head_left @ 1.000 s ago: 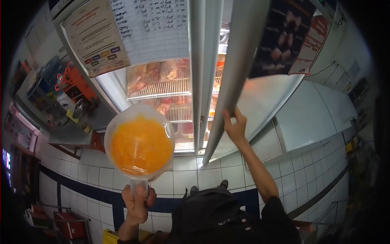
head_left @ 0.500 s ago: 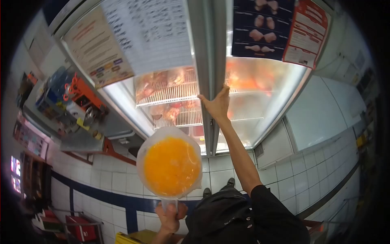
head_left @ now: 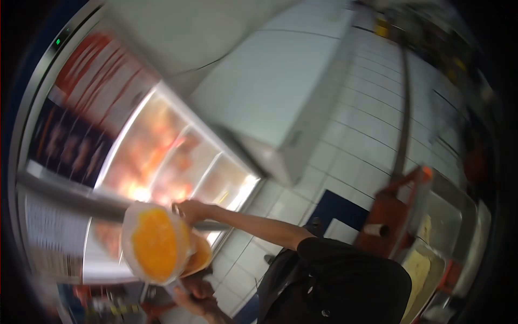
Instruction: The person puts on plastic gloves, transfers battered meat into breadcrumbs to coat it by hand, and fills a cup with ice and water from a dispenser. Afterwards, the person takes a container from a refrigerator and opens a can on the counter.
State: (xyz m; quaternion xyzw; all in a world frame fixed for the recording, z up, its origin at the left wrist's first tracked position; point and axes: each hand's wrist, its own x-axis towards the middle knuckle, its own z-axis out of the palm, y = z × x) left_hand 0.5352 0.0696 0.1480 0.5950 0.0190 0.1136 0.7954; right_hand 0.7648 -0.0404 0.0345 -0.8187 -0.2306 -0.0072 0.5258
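Observation:
My left hand (head_left: 195,300) is wrapped round the handle of a round, translucent jug (head_left: 129,240) with orange-yellow contents (head_left: 156,245), at the lower left. Just right of the jug's top, my right hand (head_left: 189,210) is at the closed fridge's door edge (head_left: 75,200). Its fingers are partly hidden and blurred, so whether they grip anything cannot be made out. Behind the lit glass (head_left: 162,146), blurred reddish-orange items sit on shelves.
A white chest-like cabinet (head_left: 270,86) stands beyond the fridge. At the lower right is a red-framed stand (head_left: 386,227) with metal trays (head_left: 445,208). White tiled floor (head_left: 350,135) runs between them, with a dark blue patch (head_left: 337,213).
The view has swung to the right and tilted. The fridge door, partly open a second ago, has been closed. The jug is still in my left hand, now close to my right hand.

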